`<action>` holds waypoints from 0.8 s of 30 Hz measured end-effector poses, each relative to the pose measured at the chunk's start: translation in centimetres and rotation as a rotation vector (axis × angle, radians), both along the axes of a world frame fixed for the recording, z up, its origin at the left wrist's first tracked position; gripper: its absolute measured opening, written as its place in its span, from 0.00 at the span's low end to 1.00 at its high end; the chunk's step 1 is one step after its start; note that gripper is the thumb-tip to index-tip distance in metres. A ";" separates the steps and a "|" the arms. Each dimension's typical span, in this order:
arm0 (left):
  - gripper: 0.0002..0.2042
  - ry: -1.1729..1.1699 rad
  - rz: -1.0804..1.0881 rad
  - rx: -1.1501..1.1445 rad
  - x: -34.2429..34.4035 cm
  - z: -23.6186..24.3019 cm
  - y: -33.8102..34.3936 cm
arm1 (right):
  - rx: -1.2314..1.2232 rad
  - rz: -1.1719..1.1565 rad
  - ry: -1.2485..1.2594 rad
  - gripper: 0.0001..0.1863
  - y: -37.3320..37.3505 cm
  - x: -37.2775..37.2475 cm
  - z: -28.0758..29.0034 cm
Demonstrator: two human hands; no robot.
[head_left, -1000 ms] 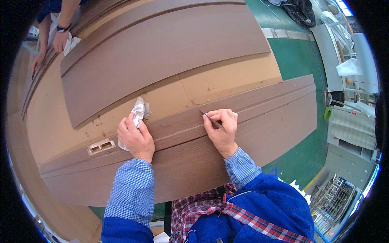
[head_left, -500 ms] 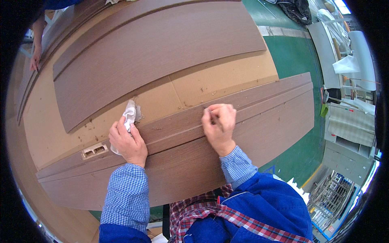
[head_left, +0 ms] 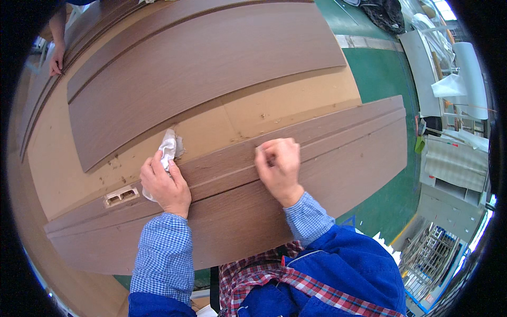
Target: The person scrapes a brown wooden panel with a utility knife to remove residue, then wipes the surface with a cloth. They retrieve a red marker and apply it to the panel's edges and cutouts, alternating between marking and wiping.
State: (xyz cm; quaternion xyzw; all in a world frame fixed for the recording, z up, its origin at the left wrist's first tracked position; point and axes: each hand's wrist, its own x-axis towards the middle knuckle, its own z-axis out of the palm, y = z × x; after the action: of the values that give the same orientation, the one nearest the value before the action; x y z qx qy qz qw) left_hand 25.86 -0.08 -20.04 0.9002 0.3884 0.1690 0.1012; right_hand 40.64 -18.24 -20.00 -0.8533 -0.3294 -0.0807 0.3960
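Observation:
A long brown wood-grain panel point(head_left: 343, 174) with grooves along it lies in front of me, a mortise cutout point(head_left: 121, 196) near its left part. My left hand point(head_left: 166, 185) grips a crumpled white cloth point(head_left: 168, 143) and rests on the panel. My right hand point(head_left: 279, 169), slightly blurred, is closed with curled fingertips over the upper strip of the panel, right of the cloth; the thin tool it holds is mostly hidden by the fingers.
Another brown panel point(head_left: 211, 58) lies beyond on a cardboard-covered table point(head_left: 47, 158). A co-worker's hand point(head_left: 57, 62) touches stacked boards at upper left. Right: green floor point(head_left: 385, 74), white rolls point(head_left: 470, 79), metal racking point(head_left: 430, 248).
My right hand has moved slightly left along the panel, its tool less visible. The co-worker's watch-wearing hand has left view. The whole scene has shifted slightly left.

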 end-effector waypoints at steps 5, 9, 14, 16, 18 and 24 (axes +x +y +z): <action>0.15 -0.003 0.004 -0.003 -0.3 0.1 0.2 | 0.058 0.062 -0.010 0.12 0.5 -0.5 -0.2; 0.16 -0.008 -0.002 0.012 -0.3 -0.4 0.2 | -0.008 -0.052 -0.059 0.12 -1.5 1.1 -0.3; 0.16 0.026 0.079 0.086 -0.1 -0.6 -0.3 | 0.069 -0.385 0.013 0.08 -8.7 7.4 -0.2; 0.16 0.030 0.125 0.122 -0.1 -0.7 -0.3 | 0.137 -0.438 0.139 0.07 -10.8 8.8 0.5; 0.17 0.114 0.205 0.130 0.1 -1.2 -0.4 | 0.327 -0.435 0.236 0.06 -12.9 10.1 1.4; 0.20 -0.105 0.217 -0.186 14.5 -1.2 -14.1 | 0.006 -0.366 0.022 0.08 -21.3 16.6 2.9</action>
State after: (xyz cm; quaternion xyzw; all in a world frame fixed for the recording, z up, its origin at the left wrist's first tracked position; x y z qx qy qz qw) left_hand 40.37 -14.15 -21.28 0.8295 0.4916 0.1893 0.1855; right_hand 57.29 -39.50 -17.12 -0.8986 -0.1641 -0.1432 0.3809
